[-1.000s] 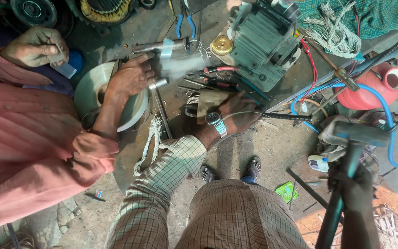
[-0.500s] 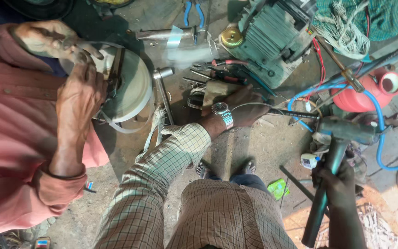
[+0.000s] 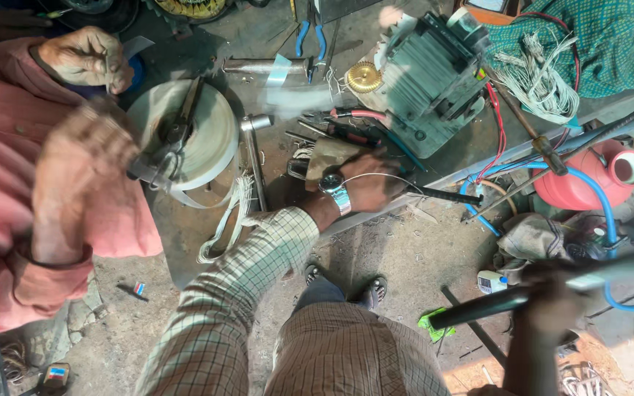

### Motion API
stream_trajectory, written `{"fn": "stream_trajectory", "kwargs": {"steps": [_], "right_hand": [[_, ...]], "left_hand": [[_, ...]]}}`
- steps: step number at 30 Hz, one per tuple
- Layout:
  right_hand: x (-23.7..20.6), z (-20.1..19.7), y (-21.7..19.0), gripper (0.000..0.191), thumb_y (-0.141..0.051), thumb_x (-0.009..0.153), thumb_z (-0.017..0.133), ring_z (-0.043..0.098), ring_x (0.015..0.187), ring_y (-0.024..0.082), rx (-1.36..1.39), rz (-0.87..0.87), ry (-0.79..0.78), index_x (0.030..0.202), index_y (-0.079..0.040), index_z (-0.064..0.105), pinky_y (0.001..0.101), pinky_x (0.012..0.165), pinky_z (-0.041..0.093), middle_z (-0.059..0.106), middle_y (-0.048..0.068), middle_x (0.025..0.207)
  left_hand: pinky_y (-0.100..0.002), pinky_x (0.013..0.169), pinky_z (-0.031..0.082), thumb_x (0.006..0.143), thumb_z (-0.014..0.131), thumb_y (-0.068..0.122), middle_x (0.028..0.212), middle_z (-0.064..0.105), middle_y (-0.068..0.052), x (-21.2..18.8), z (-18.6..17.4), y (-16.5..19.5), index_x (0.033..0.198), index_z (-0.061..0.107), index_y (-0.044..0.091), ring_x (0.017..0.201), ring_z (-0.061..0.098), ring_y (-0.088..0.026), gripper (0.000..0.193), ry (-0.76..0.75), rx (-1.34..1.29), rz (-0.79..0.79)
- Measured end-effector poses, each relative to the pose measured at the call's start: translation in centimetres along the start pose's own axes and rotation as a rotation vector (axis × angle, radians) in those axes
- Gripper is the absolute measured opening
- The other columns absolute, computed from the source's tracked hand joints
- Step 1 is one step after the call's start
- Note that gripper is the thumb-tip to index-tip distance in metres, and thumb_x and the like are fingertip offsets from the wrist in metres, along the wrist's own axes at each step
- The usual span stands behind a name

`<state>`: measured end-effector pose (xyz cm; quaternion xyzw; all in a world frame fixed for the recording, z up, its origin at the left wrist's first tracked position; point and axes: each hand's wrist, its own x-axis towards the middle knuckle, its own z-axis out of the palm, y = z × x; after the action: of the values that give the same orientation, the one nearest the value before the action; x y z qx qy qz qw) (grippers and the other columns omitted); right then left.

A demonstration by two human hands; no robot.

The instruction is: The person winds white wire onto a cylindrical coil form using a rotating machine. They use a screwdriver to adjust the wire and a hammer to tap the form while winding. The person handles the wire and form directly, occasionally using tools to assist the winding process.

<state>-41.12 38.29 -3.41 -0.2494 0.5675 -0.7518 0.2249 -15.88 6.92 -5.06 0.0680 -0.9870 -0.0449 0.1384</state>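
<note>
Hammer and steel rod, held over a crowded repair bench.

Left hand [image 3: 365, 183], wristwatch on, fingers closed around a dark steel rod [image 3: 442, 196] that runs out past the fingertips to the edge of the metal work plate [image 3: 185, 249]. Right hand [image 3: 552, 297] is blurred; fingers appear wrapped around the black handle of a hammer [image 3: 522, 293], well apart from the rod. Just beyond the left knuckles: loose tools and a grey-green motor housing [image 3: 427, 81]. Beside that wrist: a roll of white tape [image 3: 199, 139], which a co-worker's hand [image 3: 75, 183] in a pink sleeve works at. Risk, as judged: a swing could catch the blue hose [image 3: 610, 220], the red jug [image 3: 596, 180] or the left fingers, since the rod end sits close to them. Open room lies only on the bare floor toward the sandalled feet.
</note>
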Motion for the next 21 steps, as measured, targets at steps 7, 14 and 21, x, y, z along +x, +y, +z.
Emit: {"fn": "stream_trajectory", "kwargs": {"steps": [7, 14, 21], "right_hand": [[-3.0, 0.2, 1.3, 0.021, 0.011, 0.081, 0.057, 0.054, 0.049, 0.018, -0.239, 0.481, -0.261, 0.099, 0.000, 0.057, 0.0295, 0.043, 0.043, 0.056, 0.011, 0.065], [-0.6, -0.4, -3.4, 0.018, 0.010, 0.095, 0.054, 0.058, 0.058, 0.016, 0.049, -0.073, 0.089, 0.107, -0.004, 0.052, 0.0294, 0.052, 0.048, 0.059, 0.008, 0.076], [-1.3, 4.1, 0.0, 0.017, 0.000, 0.090, 0.068, 0.054, 0.049, 0.013, -0.206, 0.218, -0.160, 0.095, -0.004, 0.053, 0.0300, 0.042, 0.045, 0.056, 0.006, 0.068]], "left_hand": [[-0.056, 0.116, 0.041, 0.073, 0.071, 0.025, 0.105, 0.070, -0.008, -0.9, -2.1, 0.8, 0.101, 0.072, 0.018, 0.116, 0.065, -0.027, 0.029, -0.036, 0.097, 0.070], [-0.053, 0.114, 0.043, 0.080, 0.069, 0.024, 0.111, 0.072, -0.012, 0.2, -2.3, 1.2, 0.107, 0.075, 0.018, 0.115, 0.064, -0.028, 0.028, -0.128, -0.019, -0.063], [-0.052, 0.115, 0.040, 0.082, 0.070, 0.025, 0.105, 0.073, -0.009, 0.7, -3.2, 1.2, 0.096, 0.076, 0.014, 0.116, 0.065, -0.026, 0.019, -0.200, 0.121, 0.012]]}}
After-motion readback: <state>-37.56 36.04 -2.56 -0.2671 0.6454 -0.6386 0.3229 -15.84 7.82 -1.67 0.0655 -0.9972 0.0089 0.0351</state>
